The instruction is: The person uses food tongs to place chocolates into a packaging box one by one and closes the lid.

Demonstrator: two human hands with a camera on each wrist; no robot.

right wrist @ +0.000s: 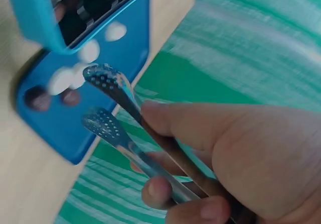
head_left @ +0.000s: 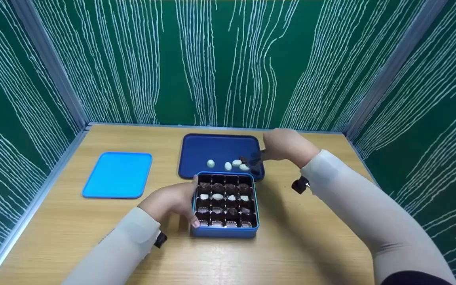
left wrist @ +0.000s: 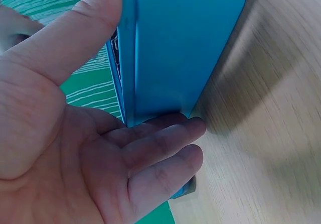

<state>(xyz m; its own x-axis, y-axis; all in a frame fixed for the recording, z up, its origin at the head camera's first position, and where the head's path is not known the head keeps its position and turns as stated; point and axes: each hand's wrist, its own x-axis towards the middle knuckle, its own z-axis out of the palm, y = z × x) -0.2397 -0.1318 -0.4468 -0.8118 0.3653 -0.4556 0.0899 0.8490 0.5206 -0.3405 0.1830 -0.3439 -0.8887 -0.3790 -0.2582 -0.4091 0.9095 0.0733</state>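
My left hand [head_left: 172, 199] holds the left side of a blue box [head_left: 225, 232], thumb at the near corner and fingers at the far end. The box's dark divider [head_left: 217, 179] has rows of compartments with brown and white chocolates. In my right hand [head_left: 287, 145] is a pair of metal tongs [right wrist: 129, 102] with perforated tips, parted, with nothing between them in the right wrist view. The tips hang over the right part of a dark blue tray [head_left: 208, 147]. White chocolates [head_left: 211, 163] and dark brown chocolates [right wrist: 37, 98] lie on that tray, near the tongs.
A light blue flat lid or tray [head_left: 118, 175] lies on the wooden table [head_left: 164, 257] at the left. Green panels [head_left: 228, 63] with white wavy lines enclose the table at the back and sides. The box stands close against the dark tray's near edge.
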